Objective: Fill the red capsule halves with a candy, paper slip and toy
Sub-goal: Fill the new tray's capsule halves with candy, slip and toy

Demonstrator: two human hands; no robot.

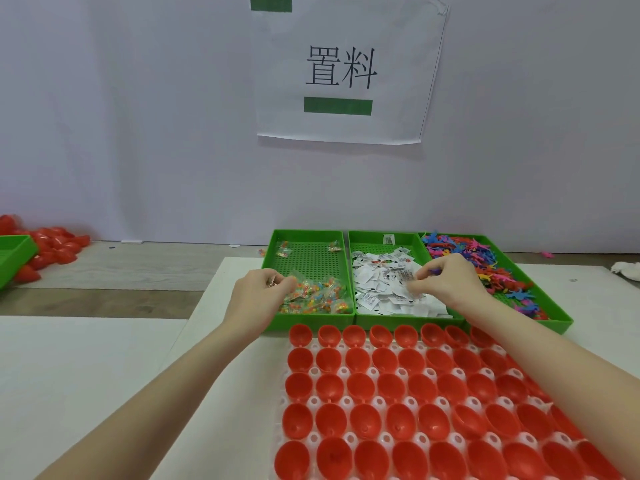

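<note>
- Left hand [258, 292]: forearm bare and stretched forward, palm down, fingers curled together in a pinch.
- Right hand [446, 284]: forearm bare and extended, knuckles up, fingers bent inward, fingertips pinched close.

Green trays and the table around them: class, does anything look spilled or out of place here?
Yes. A pink toy lies on the table beyond the toy tray, and one candy packet sits just outside the candy tray. Loose red capsule halves are heaped at far left, not in the white holder.
</note>
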